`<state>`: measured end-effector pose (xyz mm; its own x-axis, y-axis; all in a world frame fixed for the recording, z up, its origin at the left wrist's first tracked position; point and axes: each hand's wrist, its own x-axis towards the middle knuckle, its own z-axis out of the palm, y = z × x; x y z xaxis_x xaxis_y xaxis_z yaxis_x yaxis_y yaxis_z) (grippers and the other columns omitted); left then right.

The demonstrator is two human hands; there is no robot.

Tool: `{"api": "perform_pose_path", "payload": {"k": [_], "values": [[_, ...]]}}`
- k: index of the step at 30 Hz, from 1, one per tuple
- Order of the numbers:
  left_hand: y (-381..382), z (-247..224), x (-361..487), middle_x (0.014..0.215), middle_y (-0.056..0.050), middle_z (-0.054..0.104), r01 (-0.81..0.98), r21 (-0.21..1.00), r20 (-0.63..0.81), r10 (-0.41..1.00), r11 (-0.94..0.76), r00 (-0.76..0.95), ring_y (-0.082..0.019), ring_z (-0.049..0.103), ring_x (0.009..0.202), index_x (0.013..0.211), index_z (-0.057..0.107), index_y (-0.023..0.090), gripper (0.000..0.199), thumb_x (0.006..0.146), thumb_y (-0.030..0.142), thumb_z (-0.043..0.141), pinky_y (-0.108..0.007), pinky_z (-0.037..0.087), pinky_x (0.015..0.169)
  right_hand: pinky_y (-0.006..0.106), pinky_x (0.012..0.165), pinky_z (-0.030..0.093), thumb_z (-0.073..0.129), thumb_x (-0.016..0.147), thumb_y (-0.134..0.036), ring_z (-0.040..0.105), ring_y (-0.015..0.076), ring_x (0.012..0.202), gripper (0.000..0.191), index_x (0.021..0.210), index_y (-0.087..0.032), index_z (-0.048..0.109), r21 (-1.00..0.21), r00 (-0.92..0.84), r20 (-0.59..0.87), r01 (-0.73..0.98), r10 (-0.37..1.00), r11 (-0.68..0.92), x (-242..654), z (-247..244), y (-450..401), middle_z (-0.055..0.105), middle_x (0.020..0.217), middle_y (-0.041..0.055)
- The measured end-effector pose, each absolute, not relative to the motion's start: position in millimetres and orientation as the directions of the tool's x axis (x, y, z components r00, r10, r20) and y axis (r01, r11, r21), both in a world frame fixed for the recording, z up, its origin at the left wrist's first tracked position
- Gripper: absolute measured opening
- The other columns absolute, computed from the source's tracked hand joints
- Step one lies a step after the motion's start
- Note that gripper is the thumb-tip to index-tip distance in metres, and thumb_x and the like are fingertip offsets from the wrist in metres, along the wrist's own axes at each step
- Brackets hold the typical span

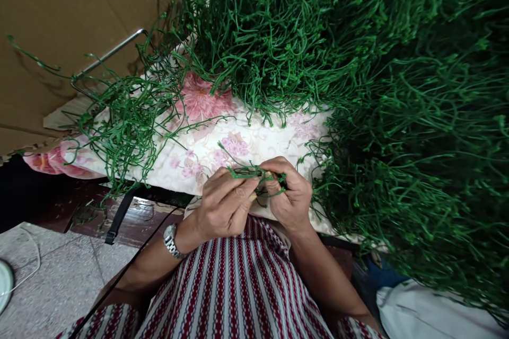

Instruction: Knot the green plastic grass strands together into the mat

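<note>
My left hand [226, 202] and my right hand [289, 190] meet in front of my striped garment. Both pinch a small green branching stem [248, 171], which looks like plastic; one thin end sticks up to the left. Fingers hide much of the stem where the hands come together. Close by on the right lies a large heap of similar green stems [294, 37], spreading far back and along the right side. A smaller loose pile [123, 122] of them is on the left. Beneath is a white cloth [262, 137] with pink flowers.
Brown cardboard [79, 5] stands at the back left, with a bent metal bar [109, 53] against it. A black strap [119, 217] hangs at the table's front left edge. White fabric [433, 310] lies at the lower right.
</note>
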<state>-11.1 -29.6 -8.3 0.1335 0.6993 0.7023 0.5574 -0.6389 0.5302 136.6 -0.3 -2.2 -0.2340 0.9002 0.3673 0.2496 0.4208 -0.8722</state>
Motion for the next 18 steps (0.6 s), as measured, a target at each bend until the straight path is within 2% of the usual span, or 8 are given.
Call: {"api": "perform_pose_path", "payload": {"k": [4,7,11,15,18], "values": [[-29,-6,-8,0.084,-0.005,0.07,0.55,0.625,0.631,0.773,-0.553,0.06,-0.013,0.065,0.078,0.094,0.061,0.013,0.024,0.073,0.003,0.055,-0.025,0.05,0.073,0.026,0.063,0.046,0.048,0.083,-0.017,0.055,0.0125,0.071,0.011,0.089,-0.018,0.057,-0.871,-0.163,0.37,0.28,0.915,0.403,133,-3,-2,0.057,0.077,0.003],[-27,-1,-6,0.082,-0.005,0.07,0.543,0.688,0.546,0.836,-0.482,0.051,-0.014,0.064,0.076,0.091,0.061,0.013,0.018,0.074,0.012,0.059,-0.026,0.05,0.072,0.026,0.063,0.047,0.047,0.082,-0.016,0.055,0.0131,0.072,0.013,0.09,-0.018,0.057,-0.826,-0.147,0.423,0.343,0.894,0.447,132,-3,-3,0.058,0.078,0.0032],[-24,8,-2,0.074,-0.005,0.066,0.556,0.743,0.443,0.897,-0.373,0.011,-0.015,0.061,0.071,0.083,0.06,0.012,0.014,0.073,0.021,0.062,-0.027,0.049,0.068,0.028,0.066,0.049,0.046,0.079,-0.012,0.057,0.0141,0.076,0.021,0.096,-0.018,0.057,-0.716,-0.219,0.517,0.419,0.827,0.558,132,-6,-4,0.059,0.082,0.0053],[-22,14,-3,0.07,-0.001,0.061,0.437,0.873,0.25,0.968,-0.218,-0.018,-0.009,0.054,0.062,0.077,0.059,0.013,0.005,0.075,0.018,0.059,-0.019,0.044,0.06,0.025,0.067,0.051,0.049,0.078,-0.011,0.058,0.0142,0.08,0.025,0.102,-0.015,0.057,-0.602,-0.303,0.568,0.482,0.765,0.637,134,-10,-4,0.061,0.087,0.0078],[-22,14,-8,0.069,0.0,0.059,0.321,0.935,0.165,0.986,-0.149,-0.023,-0.008,0.053,0.062,0.076,0.059,0.014,0.006,0.078,0.017,0.055,-0.019,0.042,0.06,0.022,0.064,0.051,0.051,0.078,-0.008,0.059,0.0126,0.078,0.026,0.103,-0.014,0.056,-0.544,-0.37,0.568,0.502,0.735,0.672,137,-8,-2,0.061,0.087,0.0078]]}}
